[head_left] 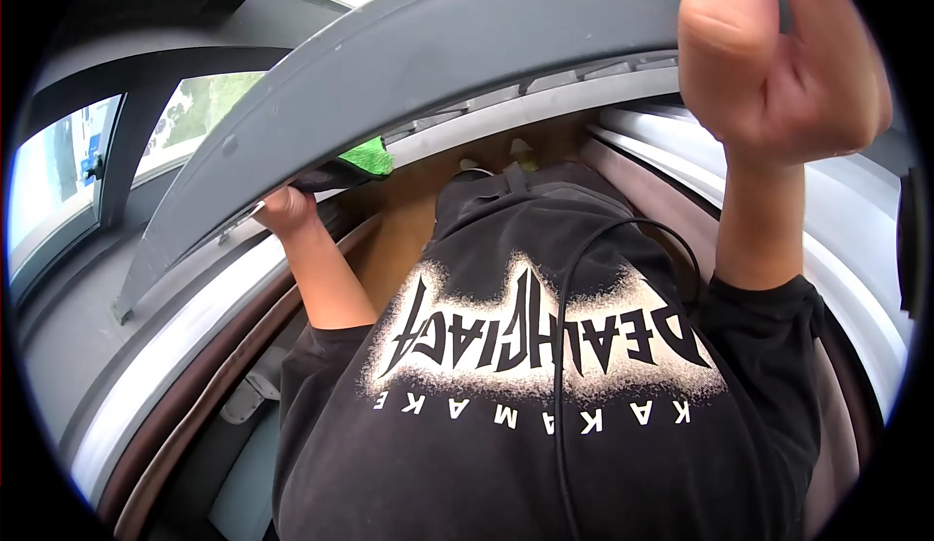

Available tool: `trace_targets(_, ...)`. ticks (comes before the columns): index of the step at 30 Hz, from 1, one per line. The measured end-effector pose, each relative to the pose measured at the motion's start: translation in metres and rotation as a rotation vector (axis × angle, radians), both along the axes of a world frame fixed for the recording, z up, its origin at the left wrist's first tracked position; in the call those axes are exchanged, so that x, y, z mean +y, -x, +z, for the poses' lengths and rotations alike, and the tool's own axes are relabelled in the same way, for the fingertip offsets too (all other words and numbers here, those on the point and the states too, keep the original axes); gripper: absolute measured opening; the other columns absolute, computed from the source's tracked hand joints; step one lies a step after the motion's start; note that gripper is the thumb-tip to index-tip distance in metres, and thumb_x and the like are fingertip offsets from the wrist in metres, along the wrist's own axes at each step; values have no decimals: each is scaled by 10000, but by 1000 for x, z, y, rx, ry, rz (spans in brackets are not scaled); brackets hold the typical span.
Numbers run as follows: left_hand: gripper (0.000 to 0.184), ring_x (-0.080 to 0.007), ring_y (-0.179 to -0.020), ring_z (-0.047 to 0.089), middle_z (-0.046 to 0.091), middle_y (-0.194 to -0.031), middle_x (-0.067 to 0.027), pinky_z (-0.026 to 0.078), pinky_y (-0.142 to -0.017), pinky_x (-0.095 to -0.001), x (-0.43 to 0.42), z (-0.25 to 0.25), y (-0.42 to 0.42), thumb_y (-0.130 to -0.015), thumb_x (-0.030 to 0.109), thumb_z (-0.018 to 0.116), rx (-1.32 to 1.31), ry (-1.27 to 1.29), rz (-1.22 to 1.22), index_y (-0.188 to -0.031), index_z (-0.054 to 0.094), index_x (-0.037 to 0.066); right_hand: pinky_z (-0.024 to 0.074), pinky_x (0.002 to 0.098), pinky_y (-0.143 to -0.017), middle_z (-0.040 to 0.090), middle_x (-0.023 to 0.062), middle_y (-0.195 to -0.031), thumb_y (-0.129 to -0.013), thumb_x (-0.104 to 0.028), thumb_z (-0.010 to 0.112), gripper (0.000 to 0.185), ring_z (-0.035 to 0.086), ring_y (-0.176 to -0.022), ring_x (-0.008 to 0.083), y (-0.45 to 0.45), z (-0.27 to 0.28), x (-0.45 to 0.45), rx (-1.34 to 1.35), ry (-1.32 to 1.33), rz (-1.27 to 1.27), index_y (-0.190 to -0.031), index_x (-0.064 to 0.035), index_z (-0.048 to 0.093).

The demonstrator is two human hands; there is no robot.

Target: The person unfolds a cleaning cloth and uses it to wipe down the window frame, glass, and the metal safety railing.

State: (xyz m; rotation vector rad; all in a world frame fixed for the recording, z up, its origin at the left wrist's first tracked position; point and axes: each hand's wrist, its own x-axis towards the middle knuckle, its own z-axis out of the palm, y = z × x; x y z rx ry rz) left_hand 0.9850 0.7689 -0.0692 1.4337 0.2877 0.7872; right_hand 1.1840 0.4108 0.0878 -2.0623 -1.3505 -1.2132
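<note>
My right hand (783, 64) is raised large at the upper right, its fingers curled into a closed fist. The top of it is cut off by the frame, so anything pinched there stays hidden. In front of me a long grey panel (409, 40), bowed by the lens, runs from the lower left to my right hand. My left hand (290, 212) is at its lower edge, partly hidden behind it. Against the left hand lies a black thing with a bright green part (368, 158); the hand seems closed on its dark end, and its kind is unclear.
Windows (209, 118) with dark frames stand at the left and top. White sills or rails (175, 346) with brown edges run along both sides. A black cord (561, 385) hangs down my dark printed T-shirt (467, 483). Brown flooring (404, 220) shows below.
</note>
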Motion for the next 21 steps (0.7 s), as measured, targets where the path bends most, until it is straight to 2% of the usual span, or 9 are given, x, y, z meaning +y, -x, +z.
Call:
trace_targets(2, 346, -203, -991, 596, 615, -1075, -80, 454, -929, -354, 2, -37, 0, -762, 61, 653, 1, -65, 31, -1099, 600, 1, 526, 283, -641, 668, 140, -766, -834, -78, 536, 169, 638, -681, 228, 0, 2, 2, 12, 4, 4, -791, 50, 638)
trace_targets(4, 387, -195, -974, 595, 607, -1084, -72, 456, -933, -358, -6, -78, 6, -743, -13, 651, 89, 56, 79, -1122, 580, 20, 528, 288, -645, 665, 150, -768, -836, -76, 529, 176, 637, -681, 234, -1, 5, 6, 29, 17, 12, -797, 61, 632)
trace_targets(8, 392, -193, -963, 597, 610, -1077, -72, 464, -919, -352, -6, -180, 35, -744, -36, 651, 511, -191, 131, -1124, 574, 21, 531, 299, -651, 660, 170, -771, -841, -74, 516, 191, 637, -682, 247, -1, 11, 12, 57, 57, 31, -809, 82, 622)
trace_targets(11, 383, -200, -956, 600, 613, -1068, -75, 465, -911, -351, -14, -236, 56, -741, -31, 655, 753, -339, 154, -1112, 577, 21, 534, 307, -656, 655, 185, -773, -845, -71, 506, 202, 637, -683, 256, 6, 13, 15, 85, 108, 39, -817, 98, 614)
trace_targets(15, 372, -208, -946, 603, 618, -1055, -80, 468, -900, -349, -22, -273, 75, -737, -25, 661, 940, -427, 169, -1097, 582, 20, 514, 322, -652, 640, 200, -788, -815, -98, 446, 239, 616, -695, 261, 19, 27, 20, 100, 169, -28, -812, 86, 598)
trace_targets(21, 354, -220, -931, 608, 625, -1035, -87, 471, -884, -347, -31, -279, 90, -731, -14, 669, 1038, -486, 184, -1074, 589, 18, 537, 352, -657, 635, 226, -815, -820, -135, 384, 313, 627, -721, 280, 20, 27, 2, 106, 163, -87, -814, 98, 593)
